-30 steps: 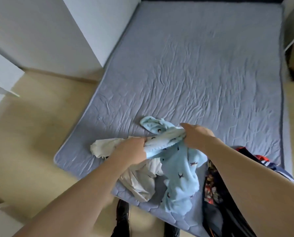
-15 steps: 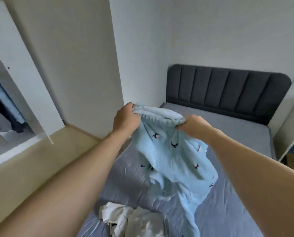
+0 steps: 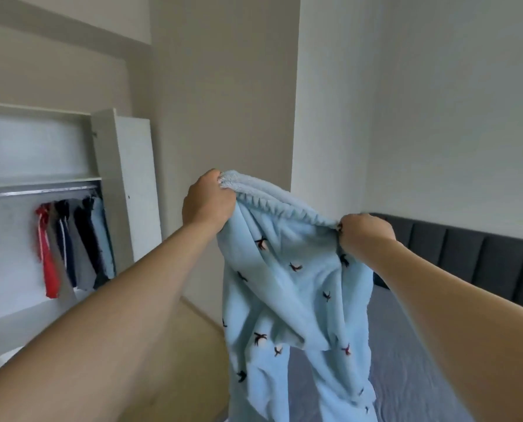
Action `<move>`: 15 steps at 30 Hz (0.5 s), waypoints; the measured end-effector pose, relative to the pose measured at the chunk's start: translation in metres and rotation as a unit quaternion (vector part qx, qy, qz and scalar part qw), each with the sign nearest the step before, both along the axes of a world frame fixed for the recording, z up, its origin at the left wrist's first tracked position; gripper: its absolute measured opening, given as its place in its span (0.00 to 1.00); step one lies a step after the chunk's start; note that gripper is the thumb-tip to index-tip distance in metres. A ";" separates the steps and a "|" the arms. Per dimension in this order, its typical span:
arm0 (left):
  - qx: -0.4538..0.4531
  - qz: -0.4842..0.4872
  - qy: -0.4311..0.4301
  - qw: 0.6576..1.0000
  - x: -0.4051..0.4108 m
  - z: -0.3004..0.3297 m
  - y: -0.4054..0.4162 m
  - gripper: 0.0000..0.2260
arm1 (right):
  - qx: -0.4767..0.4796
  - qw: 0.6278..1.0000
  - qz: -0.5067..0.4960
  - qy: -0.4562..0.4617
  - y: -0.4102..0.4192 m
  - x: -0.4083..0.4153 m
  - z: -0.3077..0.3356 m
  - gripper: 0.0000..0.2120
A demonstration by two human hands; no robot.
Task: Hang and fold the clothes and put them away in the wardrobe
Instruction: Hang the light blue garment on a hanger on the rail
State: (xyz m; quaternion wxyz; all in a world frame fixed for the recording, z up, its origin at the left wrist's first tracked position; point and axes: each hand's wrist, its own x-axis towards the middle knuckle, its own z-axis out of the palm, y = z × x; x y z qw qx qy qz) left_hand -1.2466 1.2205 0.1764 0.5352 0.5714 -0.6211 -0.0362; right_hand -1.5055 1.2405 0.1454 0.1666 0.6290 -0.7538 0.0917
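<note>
Light blue fleece trousers (image 3: pixel 287 287) with small dark bird prints hang in the air in front of me, legs dangling down over the bed. My left hand (image 3: pixel 207 202) grips the left end of the elastic waistband. My right hand (image 3: pixel 363 231) grips the right end, and the waistband is stretched between them. The open white wardrobe (image 3: pixel 114 166) stands at the left, with several garments (image 3: pixel 74 242) hanging on its rail.
The bed (image 3: pixel 412 370) with a grey-blue cover lies at the lower right, its dark padded headboard (image 3: pixel 473 257) against the wall. The wardrobe door (image 3: pixel 135 184) stands open. Light wooden floor (image 3: pixel 193 354) runs between bed and wardrobe.
Both hands have lifted the blue trousers from the bed up to chest height and spread the waistband. My view has swung up and left, bringing the wardrobe into sight.
</note>
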 end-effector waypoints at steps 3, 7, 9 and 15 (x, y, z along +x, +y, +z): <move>-0.016 0.033 -0.018 0.999 0.069 0.013 -0.020 0.05 | -0.041 0.992 0.077 0.089 -0.031 0.059 0.020 0.11; -0.007 0.095 -0.090 0.991 0.165 0.015 -0.050 0.05 | -0.046 0.975 0.067 0.206 -0.077 0.141 0.032 0.14; 0.004 0.113 -0.144 0.983 0.202 0.012 -0.060 0.04 | -0.054 0.984 0.037 0.164 -0.095 0.178 0.037 0.14; 0.058 0.122 -0.266 0.954 0.296 0.012 -0.105 0.05 | -0.096 0.963 0.012 -0.250 -0.164 0.312 0.052 0.19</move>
